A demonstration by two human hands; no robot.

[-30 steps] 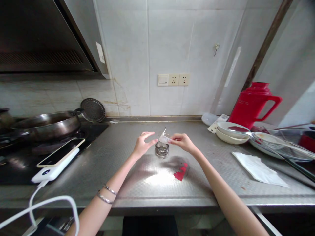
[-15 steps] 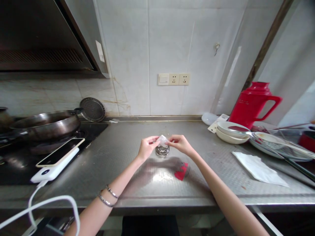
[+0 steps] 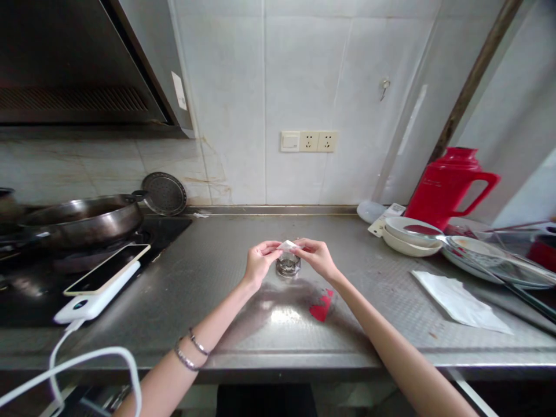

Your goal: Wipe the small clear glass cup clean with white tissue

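Observation:
My left hand (image 3: 259, 263) and my right hand (image 3: 317, 258) meet over the middle of the metal counter. Between their fingertips they pinch a small white piece (image 3: 287, 245) that looks like thin paper or film; its exact kind is unclear. Directly below it stands a small clear glass vessel (image 3: 288, 267), its rim partly hidden by the fingers and the white piece. Nearer to me, a red piece with heart shapes (image 3: 320, 310) lies flat on the counter.
At left, a steel pan (image 3: 87, 223) sits on the black stove, with a phone (image 3: 108, 269) on a white power bank (image 3: 93, 301). Stacked bowls (image 3: 410, 246), a red thermos (image 3: 447, 188) and a folded white tissue (image 3: 460, 301) are at right.
The white piece looks flatter and lower between my fingers, and more of the glass vessel shows. My right hand has dipped slightly; both hands keep their pinch.

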